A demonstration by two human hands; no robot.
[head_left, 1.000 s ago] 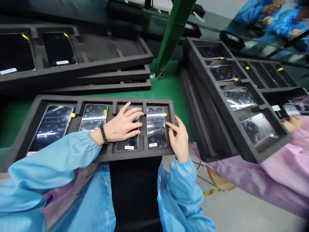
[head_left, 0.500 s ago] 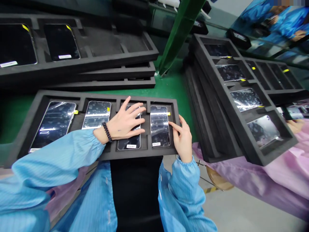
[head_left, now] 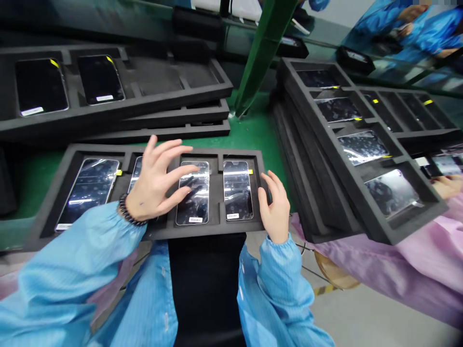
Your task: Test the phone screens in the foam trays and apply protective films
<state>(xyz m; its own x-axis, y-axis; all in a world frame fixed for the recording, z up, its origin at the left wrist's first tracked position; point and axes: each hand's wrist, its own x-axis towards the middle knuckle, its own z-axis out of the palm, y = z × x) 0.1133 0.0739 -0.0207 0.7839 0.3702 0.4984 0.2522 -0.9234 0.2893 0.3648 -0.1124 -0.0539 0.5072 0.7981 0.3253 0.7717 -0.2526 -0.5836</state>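
A black foam tray point(head_left: 217, 230) lies before me with several phone screens in its compartments. My left hand point(head_left: 155, 180), fingers spread and holding nothing, hovers over the second phone screen point(head_left: 135, 173) from the left and hides most of it. Its fingertips reach above the third phone screen point(head_left: 195, 205), which has a white label at the bottom. The rightmost phone screen point(head_left: 238, 193) bears a yellow tab and a white label. Beside the tray's right end, my right hand point(head_left: 275, 205) is empty with its fingers apart. At the far left lies another phone screen point(head_left: 88, 185).
Stacked foam trays stand behind point(head_left: 162, 108) and to the right point(head_left: 383, 193), their top ones holding phone screens. A green post point(head_left: 256, 58) rises from the green table point(head_left: 249, 132). People in blue and pink sleeves point(head_left: 398, 289) are nearby at right.
My left hand has moved left and lifted, uncovering the third phone screen and covering the second. My right hand's fingers have drawn back from the rightmost screen's edge. The view has shifted slightly.
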